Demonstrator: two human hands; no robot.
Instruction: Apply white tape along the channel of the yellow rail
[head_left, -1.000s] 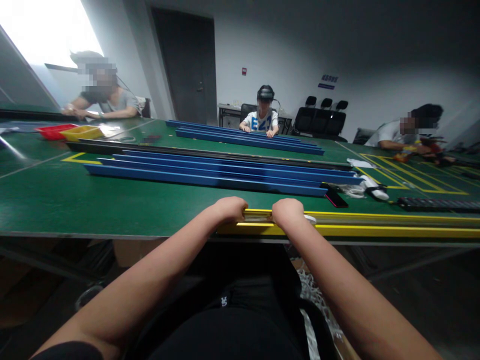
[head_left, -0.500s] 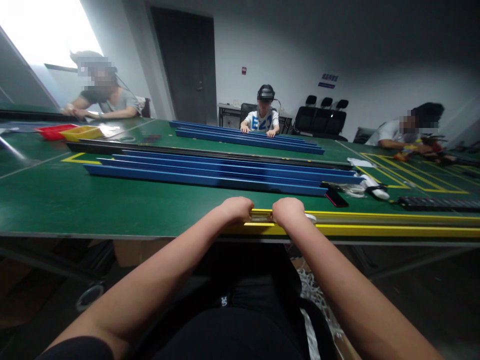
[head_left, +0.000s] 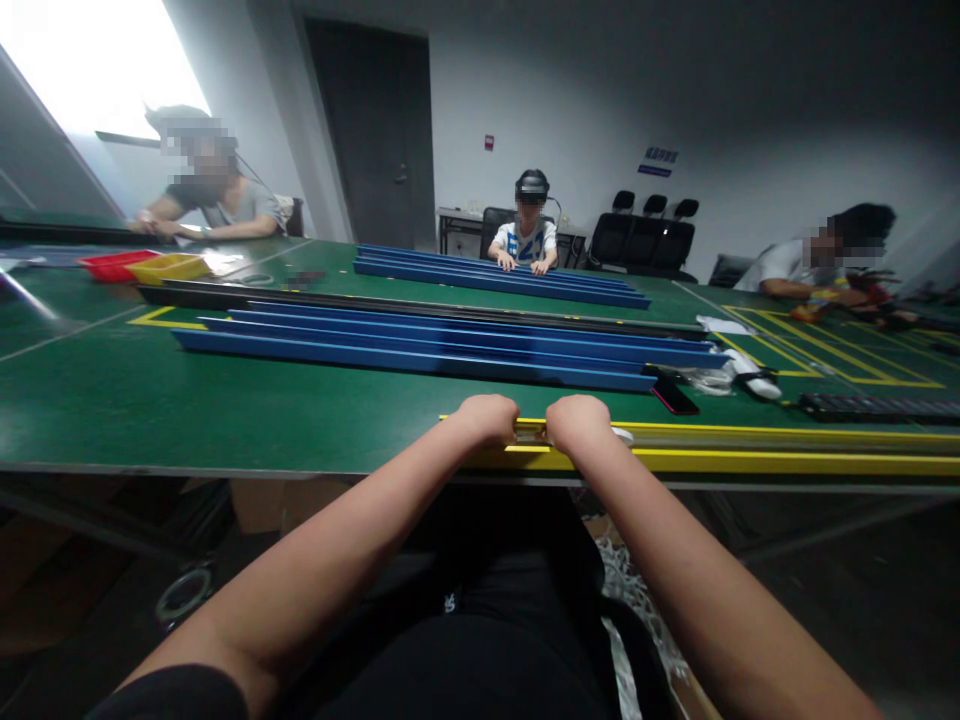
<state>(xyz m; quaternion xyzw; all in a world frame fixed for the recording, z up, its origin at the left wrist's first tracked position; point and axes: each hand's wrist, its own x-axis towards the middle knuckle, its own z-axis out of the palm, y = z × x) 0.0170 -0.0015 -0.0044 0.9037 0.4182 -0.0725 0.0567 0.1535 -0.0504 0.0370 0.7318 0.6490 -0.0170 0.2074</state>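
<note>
Fingertips of the left hand [head_left: 491,420] and right hand [head_left: 579,425] are concealed at the yellow channel [head_left: 787,460] along the tabletop's [head_left: 90,410] near edge; grip cannot be determined. A white item [head_left: 623,437], partly covered by the right hand, is unidentifiable. The channel's right end lies out of frame. Wall sign [head_left: 658,158] lettering is illegible.

The left hand [head_left: 491,418] sits just beside the right hand [head_left: 579,422], a narrow gap between them, both curled downward with backs up and undersides hidden from view, while the left forearm [head_left: 352,530] slants back and outward behind its hand and the right forearm [head_left: 667,520] mirrors it behind the other.
</note>
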